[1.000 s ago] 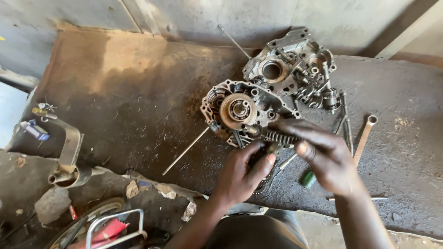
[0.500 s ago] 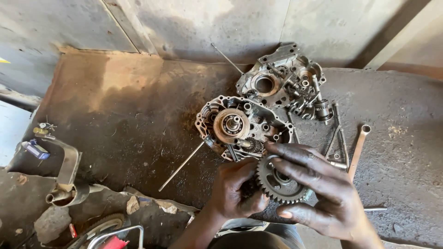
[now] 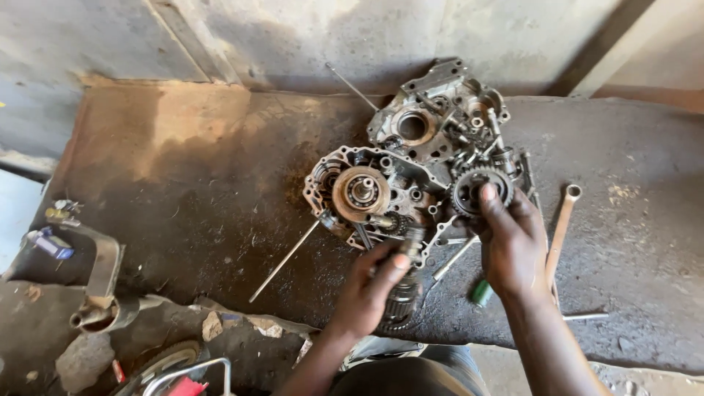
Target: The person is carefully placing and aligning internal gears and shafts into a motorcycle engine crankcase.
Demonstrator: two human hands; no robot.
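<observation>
The right hand (image 3: 513, 242) hides half the gear (image 3: 480, 189), fingers clamped on its rim. The left hand (image 3: 374, 282) pinches a geared shaft (image 3: 403, 290), its lower end shadowed.

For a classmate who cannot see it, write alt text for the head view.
Two greasy hands work at an opened engine case on a dark bench: the right hand holds a toothed gear, the left hand a geared shaft.
</observation>
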